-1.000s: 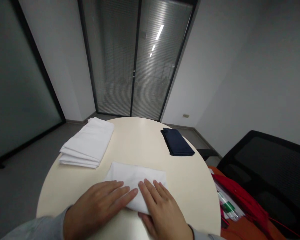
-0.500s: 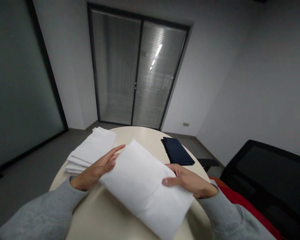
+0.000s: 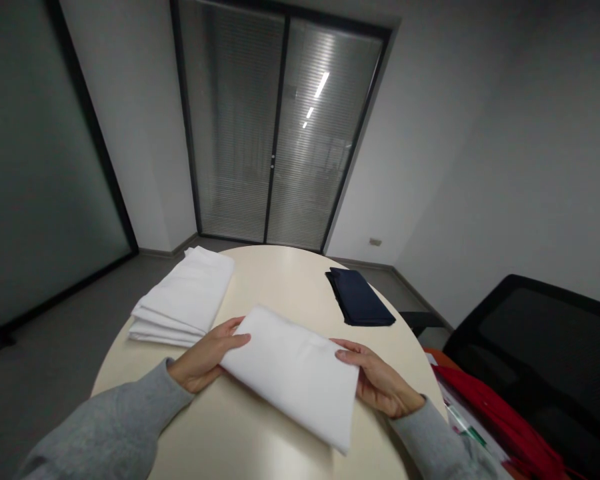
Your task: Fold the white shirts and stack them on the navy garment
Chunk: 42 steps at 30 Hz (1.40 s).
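We can't see some fingers of L hand (image 3: 207, 357) & R hand (image 3: 377, 380), hidden by white cloth (image 3: 295, 377). Table (image 3: 275, 277) cut off at btm, chair (image 3: 560, 353) at R edge. Pkt (image 3: 467, 427) by red fabric (image 3: 500, 413) too blurry to ID.

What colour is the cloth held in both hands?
The held cloth is white, clearest in the head view.

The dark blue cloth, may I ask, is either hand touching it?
No, the dark blue cloth lies apart from the left hand and right hand.
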{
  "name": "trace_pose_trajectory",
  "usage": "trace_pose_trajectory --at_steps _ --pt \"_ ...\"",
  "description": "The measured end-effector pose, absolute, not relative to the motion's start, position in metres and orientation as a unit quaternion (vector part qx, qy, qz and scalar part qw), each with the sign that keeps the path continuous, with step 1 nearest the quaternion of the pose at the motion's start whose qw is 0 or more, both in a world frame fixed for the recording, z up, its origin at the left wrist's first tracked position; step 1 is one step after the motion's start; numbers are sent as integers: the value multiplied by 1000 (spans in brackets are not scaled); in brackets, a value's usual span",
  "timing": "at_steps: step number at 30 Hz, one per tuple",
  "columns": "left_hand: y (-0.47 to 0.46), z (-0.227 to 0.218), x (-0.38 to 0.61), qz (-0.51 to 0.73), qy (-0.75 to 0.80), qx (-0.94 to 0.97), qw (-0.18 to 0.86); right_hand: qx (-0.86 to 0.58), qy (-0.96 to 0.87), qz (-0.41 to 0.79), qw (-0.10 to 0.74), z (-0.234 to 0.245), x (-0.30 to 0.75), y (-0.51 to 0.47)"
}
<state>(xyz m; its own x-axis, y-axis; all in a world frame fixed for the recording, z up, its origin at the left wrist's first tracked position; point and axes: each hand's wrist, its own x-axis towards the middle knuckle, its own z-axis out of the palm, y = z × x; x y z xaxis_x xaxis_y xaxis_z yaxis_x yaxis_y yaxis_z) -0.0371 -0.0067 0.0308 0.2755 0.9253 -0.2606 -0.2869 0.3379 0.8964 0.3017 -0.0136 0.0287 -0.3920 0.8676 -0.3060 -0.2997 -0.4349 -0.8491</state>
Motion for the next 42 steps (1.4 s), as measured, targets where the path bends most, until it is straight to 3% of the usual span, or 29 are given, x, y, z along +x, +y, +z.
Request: trace_pose_trajectory --at_steps 6,14,22,33,42 --pt "-9 27 -26 479 412 346 694 -365 -253 739 507 25 283 -20" --pt "-12 23 -19 498 440 349 661 -377 -283 754 457 21 271 -31" --pt "-9 19 -14 495 466 352 644 -369 -262 756 473 17 265 -44" --pt "-13 27 -7 458 461 364 668 -373 -318 615 617 91 338 10" --pt "-10 19 -7 438 468 386 663 -316 -253 461 789 128 401 105"
